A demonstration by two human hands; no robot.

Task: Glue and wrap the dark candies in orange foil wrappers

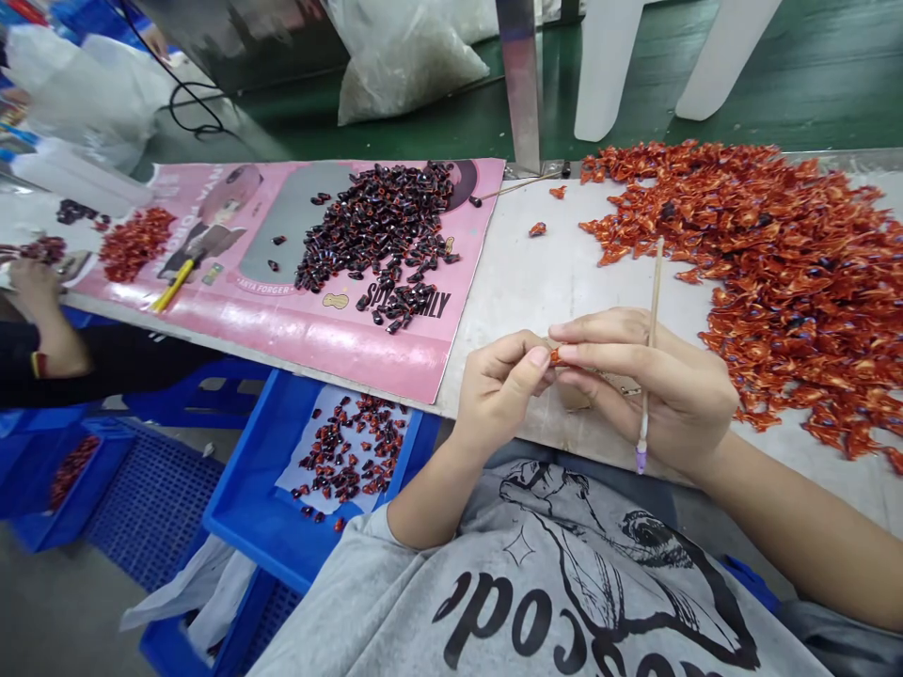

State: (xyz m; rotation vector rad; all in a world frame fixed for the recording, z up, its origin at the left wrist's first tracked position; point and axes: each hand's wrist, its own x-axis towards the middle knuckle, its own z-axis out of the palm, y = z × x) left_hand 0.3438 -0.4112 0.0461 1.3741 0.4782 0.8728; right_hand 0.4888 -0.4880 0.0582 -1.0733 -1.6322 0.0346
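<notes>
My left hand and my right hand meet at the table's front edge, both pinching one small red-orange wrapped piece between thumbs and fingers. My right hand also clamps a thin wooden stick with a purple tip, which stands nearly upright between its fingers. A big heap of red-orange wrapped pieces covers the table to the right of my hands. A pile of dark, shiny pieces lies on a pink printed sheet to the left.
A blue crate below the table edge holds several dark pieces on white paper. Another person's hand rests at the far left by a smaller red heap. A yellow tool lies on the pink sheet. A metal post rises behind.
</notes>
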